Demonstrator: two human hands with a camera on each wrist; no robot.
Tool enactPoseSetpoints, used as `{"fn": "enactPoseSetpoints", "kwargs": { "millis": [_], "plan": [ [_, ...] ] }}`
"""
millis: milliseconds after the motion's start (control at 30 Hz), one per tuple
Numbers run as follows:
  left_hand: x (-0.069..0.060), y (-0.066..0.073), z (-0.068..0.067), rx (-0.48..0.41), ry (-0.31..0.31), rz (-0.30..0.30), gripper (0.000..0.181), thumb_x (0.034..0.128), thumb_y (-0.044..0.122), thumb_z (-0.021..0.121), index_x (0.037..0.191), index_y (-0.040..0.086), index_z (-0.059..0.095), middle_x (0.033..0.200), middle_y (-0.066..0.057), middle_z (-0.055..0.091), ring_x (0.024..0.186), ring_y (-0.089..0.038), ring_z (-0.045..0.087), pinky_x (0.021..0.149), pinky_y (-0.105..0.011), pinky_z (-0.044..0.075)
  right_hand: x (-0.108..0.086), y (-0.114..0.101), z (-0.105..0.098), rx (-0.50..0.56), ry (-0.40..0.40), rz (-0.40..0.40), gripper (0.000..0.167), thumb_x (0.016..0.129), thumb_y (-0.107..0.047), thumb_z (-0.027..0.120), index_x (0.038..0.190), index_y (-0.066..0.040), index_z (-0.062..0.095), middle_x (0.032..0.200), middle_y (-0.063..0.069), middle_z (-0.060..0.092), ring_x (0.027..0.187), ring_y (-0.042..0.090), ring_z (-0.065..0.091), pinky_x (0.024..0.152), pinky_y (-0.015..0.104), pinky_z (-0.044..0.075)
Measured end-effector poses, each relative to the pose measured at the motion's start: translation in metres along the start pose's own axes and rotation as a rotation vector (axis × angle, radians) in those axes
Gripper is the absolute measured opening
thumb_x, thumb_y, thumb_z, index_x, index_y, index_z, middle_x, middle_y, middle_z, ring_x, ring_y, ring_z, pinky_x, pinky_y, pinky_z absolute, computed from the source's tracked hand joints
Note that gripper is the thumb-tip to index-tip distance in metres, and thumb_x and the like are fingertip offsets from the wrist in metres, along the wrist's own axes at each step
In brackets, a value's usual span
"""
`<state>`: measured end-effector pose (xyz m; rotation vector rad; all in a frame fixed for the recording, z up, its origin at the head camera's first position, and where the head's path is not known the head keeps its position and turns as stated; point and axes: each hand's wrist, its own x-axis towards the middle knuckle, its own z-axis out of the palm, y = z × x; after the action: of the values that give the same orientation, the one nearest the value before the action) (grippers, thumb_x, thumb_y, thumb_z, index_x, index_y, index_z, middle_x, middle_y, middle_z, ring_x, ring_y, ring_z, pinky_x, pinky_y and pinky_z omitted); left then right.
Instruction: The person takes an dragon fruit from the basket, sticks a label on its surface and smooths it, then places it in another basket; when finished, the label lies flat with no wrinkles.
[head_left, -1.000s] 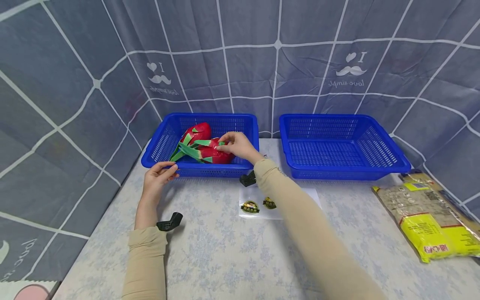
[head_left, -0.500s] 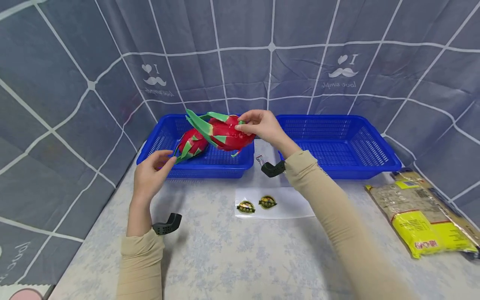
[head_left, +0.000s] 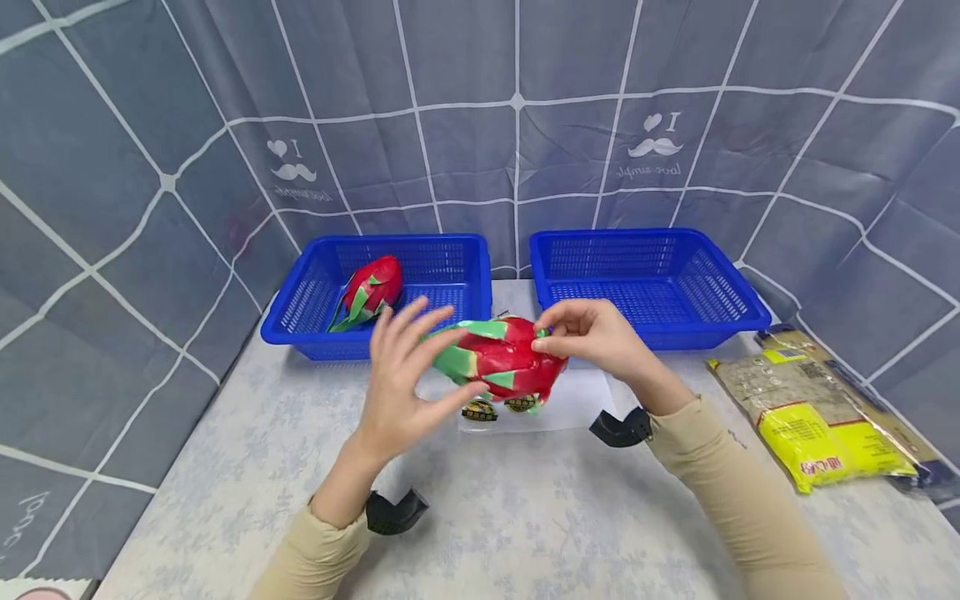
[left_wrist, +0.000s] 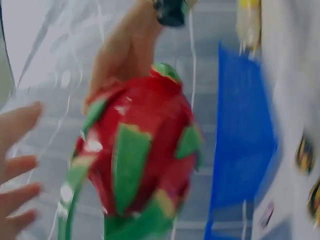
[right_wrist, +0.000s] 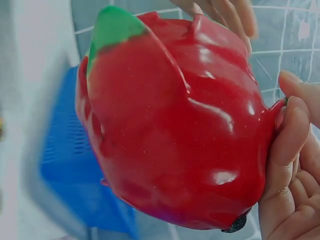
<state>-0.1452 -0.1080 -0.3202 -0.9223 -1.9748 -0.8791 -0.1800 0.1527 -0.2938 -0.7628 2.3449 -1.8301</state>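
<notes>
Nearest, two beige sleeves (head_left: 750,517) come in over the desk (head_left: 517,508), which has a pale surface with a faint blue pattern. A black wrist device (head_left: 393,512) sits at the left cuff, and a matching black device (head_left: 621,427) at the right one.

Beyond the cuffs, the left hand (head_left: 401,392) has its fingers and thumb spread well apart, facing the leafy end of a red-and-green dragon fruit (head_left: 510,358); the left wrist view shows a gap between its fingertips and the fruit. The right hand (head_left: 600,342) is clamped on the red end, thumb and index finger pinching the tip of one small scale. So held, the dragon fruit hangs above the middle of the desk, lying roughly sideways, its leaves pointing toward the desk's left edge.

Partly hidden behind and below it, a white sheet (head_left: 581,408) lies on the desk, bearing black-and-gold stickers (head_left: 478,411).

Toward the desk's right edge lies a yellow-and-tan bag (head_left: 810,417) with printed lettering, overlapping a darker brown package (head_left: 911,446).

Farther off, two blue baskets stand side by side along the far edge, a narrow gap between them. The left basket (head_left: 337,350), nearer the far left corner, holds a second dragon fruit (head_left: 373,287), its leaves angled toward the front wall. The right basket (head_left: 675,340) stands toward the far right corner.

Behind everything hangs a grey-blue curtain (head_left: 465,158) with white grid lines and mustache prints.
</notes>
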Motion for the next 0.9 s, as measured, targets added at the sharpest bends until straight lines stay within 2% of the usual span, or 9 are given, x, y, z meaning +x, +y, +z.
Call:
{"fn": "enactPoseSetpoints", "kwargs": {
  "millis": [67, 167, 233, 267, 400, 533, 700, 767, 900],
  "plan": [
    [-0.007, 0.008, 0.009, -0.006, -0.183, -0.039, 0.063, 0.0793, 0.056, 0.067, 0.123, 0.012, 0.060, 0.134, -0.008, 0.052, 0.129, -0.030, 0.039, 0.108, -0.055, 0.013, -0.014, 0.011, 0.003, 0.007, -0.023, 0.008, 0.018, 0.078, 0.002, 0.072, 0.093, 0.007, 0.063, 0.064, 0.007, 0.061, 0.054, 0.013, 0.057, 0.051, 0.030, 0.051],
    [-0.018, 0.013, 0.022, 0.014, -0.430, -0.111, 0.073, 0.0772, 0.055, 0.069, 0.135, 0.016, 0.050, 0.138, -0.007, 0.048, 0.126, -0.026, 0.043, 0.106, -0.049, 0.024, -0.030, 0.028, 0.009, 0.010, -0.049, 0.030, 0.018, 0.078, 0.001, 0.073, 0.093, 0.006, 0.064, 0.064, 0.006, 0.061, 0.053, 0.013, 0.056, 0.050, 0.030, 0.051],
    [-0.025, 0.013, 0.031, 0.012, -0.532, -0.161, 0.076, 0.0753, 0.055, 0.071, 0.137, 0.017, 0.048, 0.136, -0.004, 0.051, 0.123, -0.022, 0.047, 0.101, -0.045, 0.033, -0.040, 0.039, 0.014, 0.015, -0.056, 0.044, 0.018, 0.078, 0.001, 0.073, 0.092, 0.007, 0.064, 0.064, 0.004, 0.060, 0.054, 0.011, 0.055, 0.049, 0.028, 0.049],
    [-0.029, 0.013, 0.035, 0.004, -0.561, -0.183, 0.076, 0.0740, 0.055, 0.072, 0.136, 0.017, 0.049, 0.133, -0.003, 0.053, 0.120, -0.021, 0.049, 0.098, -0.044, 0.036, -0.044, 0.044, 0.016, 0.014, -0.059, 0.051, 0.018, 0.077, 0.000, 0.073, 0.091, 0.006, 0.064, 0.064, 0.003, 0.060, 0.053, 0.010, 0.054, 0.049, 0.026, 0.048],
    [-0.040, 0.010, 0.047, -0.090, -0.633, -0.275, 0.073, 0.0690, 0.053, 0.077, 0.130, 0.020, 0.055, 0.121, 0.005, 0.060, 0.111, -0.014, 0.053, 0.090, -0.040, 0.042, -0.057, 0.063, 0.022, 0.011, -0.082, 0.036, 0.016, 0.076, 0.000, 0.074, 0.088, 0.004, 0.064, 0.063, -0.001, 0.058, 0.054, 0.007, 0.050, 0.048, 0.021, 0.042],
    [-0.046, 0.009, 0.054, -0.141, -0.705, -0.318, 0.071, 0.0678, 0.053, 0.078, 0.127, 0.021, 0.057, 0.117, 0.005, 0.058, 0.108, -0.013, 0.051, 0.090, -0.040, 0.042, -0.063, 0.078, 0.025, 0.028, -0.123, -0.018, 0.015, 0.077, 0.001, 0.074, 0.089, 0.001, 0.066, 0.065, 0.000, 0.060, 0.054, 0.006, 0.050, 0.048, 0.020, 0.040],
    [-0.050, 0.005, 0.061, -0.217, -0.724, -0.369, 0.065, 0.0678, 0.050, 0.079, 0.121, 0.021, 0.057, 0.115, 0.006, 0.055, 0.110, -0.016, 0.049, 0.090, -0.042, 0.039, -0.061, 0.086, 0.021, 0.017, -0.131, -0.114, 0.019, 0.077, 0.006, 0.072, 0.095, 0.003, 0.067, 0.077, 0.004, 0.064, 0.057, 0.005, 0.051, 0.049, 0.020, 0.042],
    [-0.050, 0.003, 0.063, -0.247, -0.725, -0.406, 0.063, 0.0661, 0.049, 0.081, 0.118, 0.022, 0.056, 0.116, 0.006, 0.053, 0.111, -0.019, 0.049, 0.090, -0.041, 0.039, -0.061, 0.086, 0.015, -0.026, -0.107, -0.094, 0.024, 0.076, 0.006, 0.073, 0.100, 0.004, 0.066, 0.079, 0.006, 0.064, 0.058, 0.005, 0.051, 0.051, 0.021, 0.043],
    [-0.050, 0.002, 0.063, -0.264, -0.776, -0.530, 0.074, 0.0630, 0.052, 0.082, 0.122, 0.020, 0.051, 0.121, 0.002, 0.052, 0.112, -0.022, 0.050, 0.090, -0.041, 0.042, -0.061, 0.092, 0.000, -0.158, -0.094, 0.067, 0.039, 0.078, -0.008, 0.076, 0.113, 0.001, 0.062, 0.095, 0.014, 0.065, 0.070, 0.011, 0.056, 0.059, 0.023, 0.047]
  ]
}}
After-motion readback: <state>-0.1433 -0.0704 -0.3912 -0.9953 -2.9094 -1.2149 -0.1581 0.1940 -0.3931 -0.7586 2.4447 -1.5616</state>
